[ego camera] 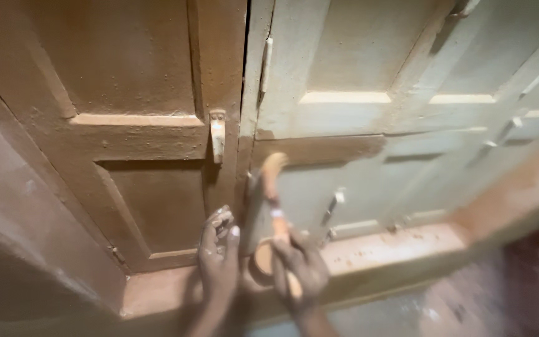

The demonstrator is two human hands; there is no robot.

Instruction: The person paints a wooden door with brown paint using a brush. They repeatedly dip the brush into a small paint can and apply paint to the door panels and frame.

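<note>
Paint-stained hands at the foot of a panelled wooden shutter, brush in the right.
Right hand (301, 265) has its fingers closed round the handle of a brown-loaded paintbrush (272, 187), bristles up against the shutter's centre stile; a small round tin of brown paint (262, 259) sits just beside it, between the two hands, though whether a hand holds it cannot be told. Left hand (218, 249) is spread open, fingertips resting on the lower edge of the brown-painted left leaf (132, 150). Pale unpainted right leaf (357, 62) carries one brown stroke. Paint-spattered sill (394, 246) lies below.
</note>
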